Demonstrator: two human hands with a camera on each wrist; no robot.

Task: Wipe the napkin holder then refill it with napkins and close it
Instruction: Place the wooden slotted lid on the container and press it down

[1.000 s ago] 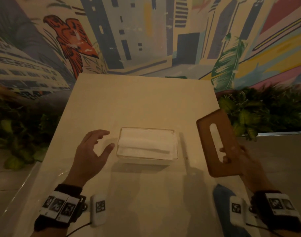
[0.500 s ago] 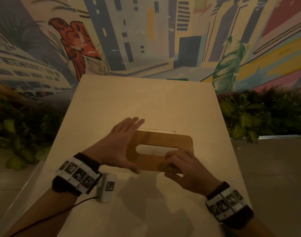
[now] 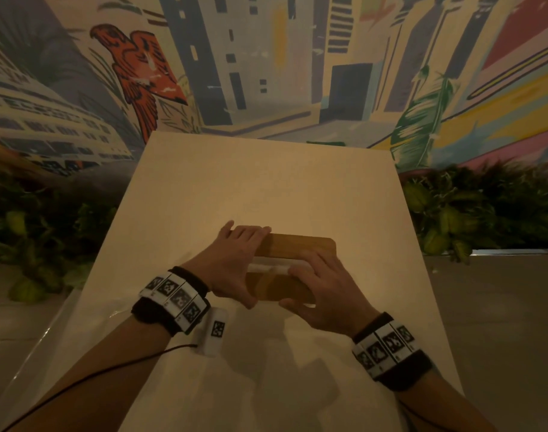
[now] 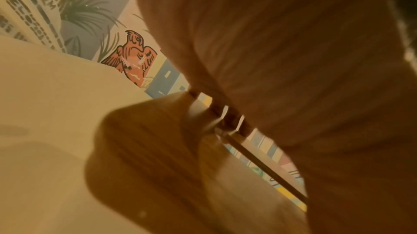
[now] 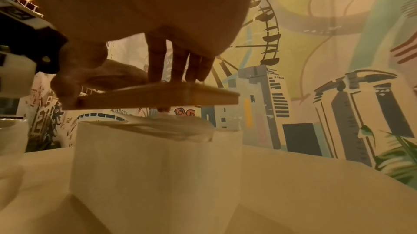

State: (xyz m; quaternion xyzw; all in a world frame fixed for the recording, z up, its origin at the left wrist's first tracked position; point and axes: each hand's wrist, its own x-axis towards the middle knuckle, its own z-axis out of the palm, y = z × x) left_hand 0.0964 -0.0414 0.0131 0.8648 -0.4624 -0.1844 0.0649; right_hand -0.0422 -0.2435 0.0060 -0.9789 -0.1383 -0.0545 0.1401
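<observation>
A clear napkin holder (image 5: 155, 166) packed with white napkins (image 5: 169, 127) stands mid-table. In the head view the wooden slotted lid (image 3: 300, 247) covers it, and napkins (image 3: 266, 269) show through the slot. The right wrist view shows the lid (image 5: 158, 97) a little above the napkins, tilted, with a gap beneath. My left hand (image 3: 235, 263) grips its left end, fingers across the top and thumb on the near edge. My right hand (image 3: 322, 288) pinches the near right part, fingers (image 5: 180, 66) on top and thumb on the edge.
The pale table (image 3: 266, 188) runs back to a painted mural wall. Leafy plants (image 3: 469, 213) line both sides of it. A small white tagged device (image 3: 215, 333) with a dark cable lies near my left wrist.
My right hand brought the lid from the right side over the holder. My left hand left the table beside the holder and now grips the lid too; both hands hold it lower over the napkins.
</observation>
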